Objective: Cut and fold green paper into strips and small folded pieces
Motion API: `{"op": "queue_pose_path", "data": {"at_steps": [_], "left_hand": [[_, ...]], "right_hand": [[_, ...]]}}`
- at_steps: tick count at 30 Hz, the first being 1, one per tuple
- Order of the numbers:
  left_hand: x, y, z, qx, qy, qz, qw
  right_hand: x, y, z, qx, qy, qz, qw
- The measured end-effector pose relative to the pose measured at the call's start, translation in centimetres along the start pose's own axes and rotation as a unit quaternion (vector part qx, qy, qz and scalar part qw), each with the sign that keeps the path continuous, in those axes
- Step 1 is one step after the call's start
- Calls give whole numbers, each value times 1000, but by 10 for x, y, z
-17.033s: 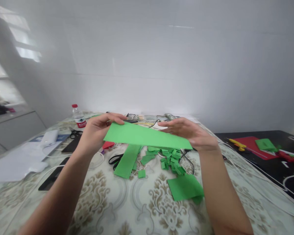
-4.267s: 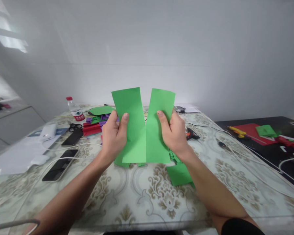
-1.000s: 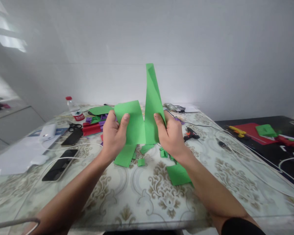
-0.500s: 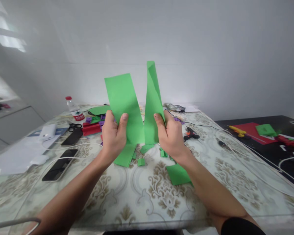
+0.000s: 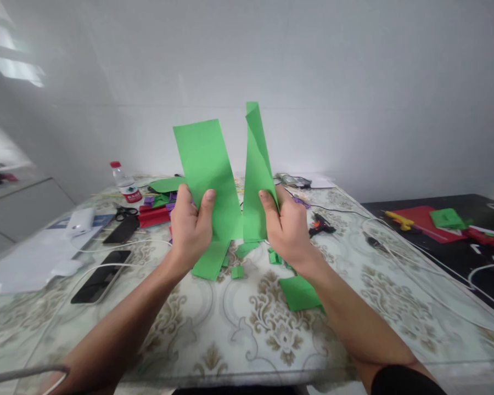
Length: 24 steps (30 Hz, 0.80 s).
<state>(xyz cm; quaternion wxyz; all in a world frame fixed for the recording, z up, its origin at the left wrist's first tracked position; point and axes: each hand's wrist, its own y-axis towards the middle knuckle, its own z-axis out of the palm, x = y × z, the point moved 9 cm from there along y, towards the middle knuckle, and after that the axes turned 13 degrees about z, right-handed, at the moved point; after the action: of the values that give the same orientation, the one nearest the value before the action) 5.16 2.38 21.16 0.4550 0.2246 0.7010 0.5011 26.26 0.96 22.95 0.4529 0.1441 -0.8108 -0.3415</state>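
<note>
A sheet of green paper (image 5: 209,170) stands upright above the table, split down the middle by a gap that narrows to the bottom edge, where the two halves seem to meet. My left hand (image 5: 191,225) is closed on the flat left half, thumb in front. Gripped in my right hand (image 5: 286,227) is the right half, which curls over lengthwise at its top. Below them lie green paper scraps (image 5: 237,272), a larger green piece (image 5: 211,262) under my left hand, and another green piece (image 5: 299,293) by my right wrist.
On the left are a phone (image 5: 101,277), black scissors (image 5: 125,213), a water bottle (image 5: 125,184), red folded paper (image 5: 153,216) and a white charger (image 5: 80,221). To the right, a glue gun (image 5: 321,225) and white cables (image 5: 420,263) lie near a black surface holding a yellow tool (image 5: 399,220).
The top of the left half has shifted slightly up and left. The right half's top curls over a little more. Both hands stay almost in place.
</note>
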Motion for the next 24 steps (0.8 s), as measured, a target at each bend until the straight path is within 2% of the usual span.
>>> {"op": "queue_pose_path", "data": {"at_steps": [5, 24], "left_hand": [[-1, 1, -1, 0, 33, 27, 999], [-5, 5, -3, 2, 45, 25, 999]], "right_hand": [[1, 1, -1, -7, -7, -9, 1000], [2, 1, -5, -22, -15, -18, 999]]}}
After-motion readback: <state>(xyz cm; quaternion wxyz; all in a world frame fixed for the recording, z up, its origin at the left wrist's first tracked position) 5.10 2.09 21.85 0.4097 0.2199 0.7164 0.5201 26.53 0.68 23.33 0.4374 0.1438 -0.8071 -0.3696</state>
